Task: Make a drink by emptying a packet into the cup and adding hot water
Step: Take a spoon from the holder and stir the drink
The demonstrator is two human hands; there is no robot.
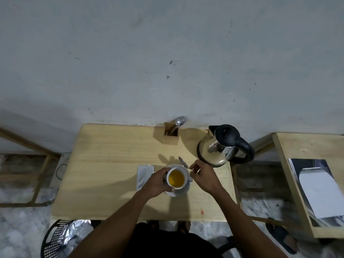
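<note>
From the head camera we see a white ceramic cup (176,178) filled with yellow-orange liquid, standing on a white saucer (181,191) near the middle of a pale wooden table (104,164). We see the left hand (155,182) wrapped around the cup's left side, gripping it. The right hand (202,174) pinches the handle of a small metal spoon (183,162), whose bowl points away over the cup's far rim. A flat silver packet (144,175) lies on the table just left of the cup. A steel electric kettle with a black lid and handle (223,144) stands behind on the right, and a wooden cutlery holder (170,134) at the far edge.
</note>
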